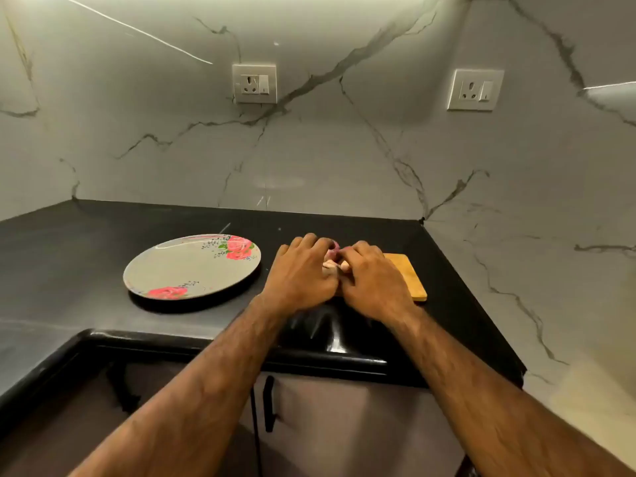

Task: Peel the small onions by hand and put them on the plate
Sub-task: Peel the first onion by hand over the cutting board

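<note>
Head view: left hand (299,274) and right hand (372,282) together pinch one small onion (333,250). Plate (179,267) lies at 9 o'clock from them, wooden board (410,274) at 3 o'clock.

Bare dark surface (69,242) runs behind and left of the plate (179,270), while the wooden board (411,277) sits near the right-hand wall (516,270), hemming that side in

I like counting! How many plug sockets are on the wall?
2: left socket above the plate's right edge, right socket near the wall corner. None seem hidden.
</note>
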